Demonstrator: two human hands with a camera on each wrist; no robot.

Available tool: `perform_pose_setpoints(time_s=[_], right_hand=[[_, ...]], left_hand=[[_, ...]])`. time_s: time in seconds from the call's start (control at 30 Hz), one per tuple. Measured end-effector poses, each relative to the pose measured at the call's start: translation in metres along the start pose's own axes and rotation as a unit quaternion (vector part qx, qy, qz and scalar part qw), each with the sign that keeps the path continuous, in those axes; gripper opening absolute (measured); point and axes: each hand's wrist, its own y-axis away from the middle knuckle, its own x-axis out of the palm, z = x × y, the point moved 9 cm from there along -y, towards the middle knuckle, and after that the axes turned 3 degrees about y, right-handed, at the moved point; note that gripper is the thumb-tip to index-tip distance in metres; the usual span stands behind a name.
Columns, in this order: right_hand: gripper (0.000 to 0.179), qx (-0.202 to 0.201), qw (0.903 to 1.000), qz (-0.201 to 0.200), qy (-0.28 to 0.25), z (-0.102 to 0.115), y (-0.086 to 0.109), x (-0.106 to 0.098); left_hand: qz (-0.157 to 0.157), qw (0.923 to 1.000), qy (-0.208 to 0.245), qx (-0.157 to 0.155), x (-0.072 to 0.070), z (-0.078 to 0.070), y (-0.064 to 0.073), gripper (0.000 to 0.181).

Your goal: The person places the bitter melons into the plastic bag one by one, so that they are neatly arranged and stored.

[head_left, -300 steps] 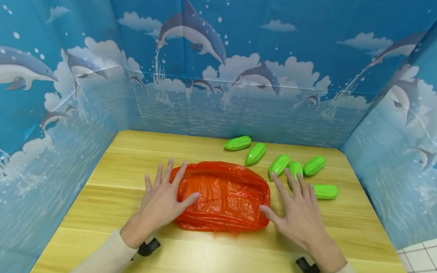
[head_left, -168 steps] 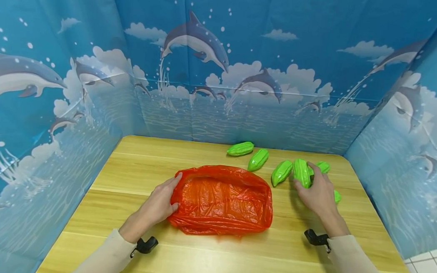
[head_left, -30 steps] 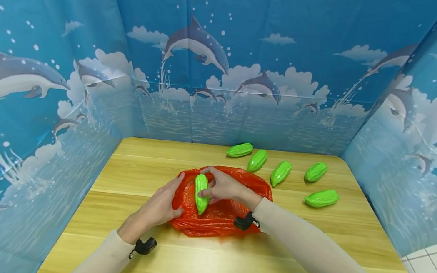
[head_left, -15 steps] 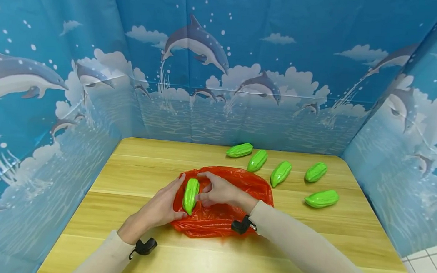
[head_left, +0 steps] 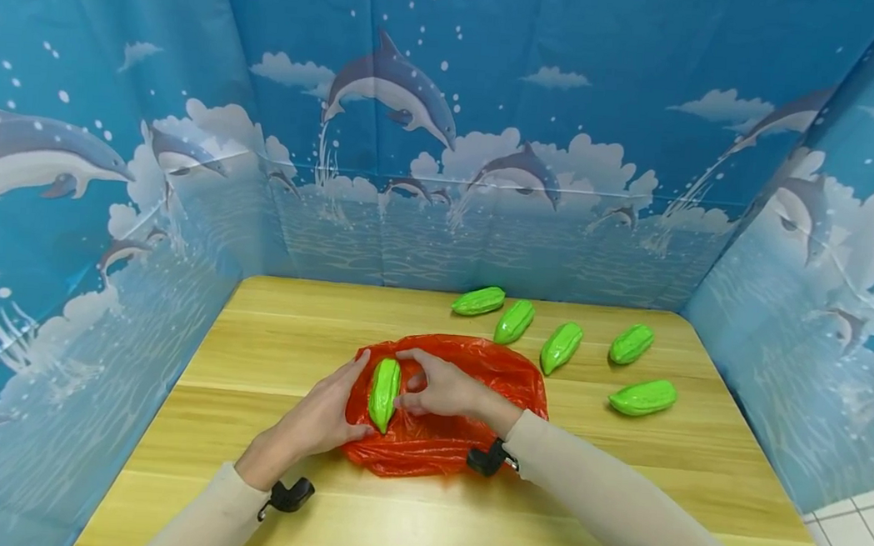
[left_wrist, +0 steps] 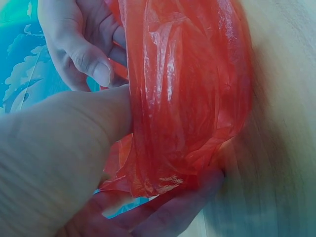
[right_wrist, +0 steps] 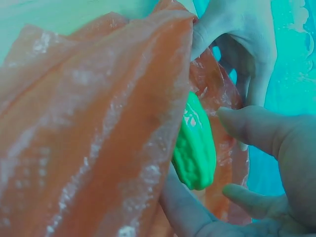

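Note:
A red plastic bag [head_left: 471, 450] lies on the table, its mouth spread wide. My left hand [head_left: 319, 408] grips the bag's left rim; in the left wrist view the thumb [left_wrist: 118, 108] reaches over the edge and the fingers are on the outer side. Inside the bag's left end rests a glossy, ridged green bitter melon [head_left: 384, 393], close to the left hand. My right hand [head_left: 441, 386] is inside the opening just right of it, fingers loosely bent and parted. In the right wrist view the melon [right_wrist: 197, 148] is apart from the right thumb, its left side hidden by the bag.
Several more bitter melons lie behind and right of the bag: one at the back [head_left: 479, 301], others such as the right one [head_left: 643, 397]. A wooden table [head_left: 253, 329] is bordered by a dolphin-printed curtain [head_left: 440, 223].
My right hand has lowered the bitter melon into the bag's left end and let go of it. Earlier it took this melon from the group on the right. The left hand stays at the rim.

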Motion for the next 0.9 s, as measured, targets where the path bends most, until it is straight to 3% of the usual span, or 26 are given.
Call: perform_pose_setpoints(time_s=[0.2, 0.9], right_hand=[[0.086, -0.017, 0.9986, -0.018, 0.047, 0.003, 0.007, -0.002], [0.086, -0.042, 0.9959, -0.057, 0.056, 0.006, 0.04, -0.029]], left_hand=[[0.001, 1.0, -0.004, -0.007, 0.002, 0.001, 0.001, 0.121], [0.0, 0.9999, -0.003, -0.013, 0.001, -0.001, -0.002, 0.122]])
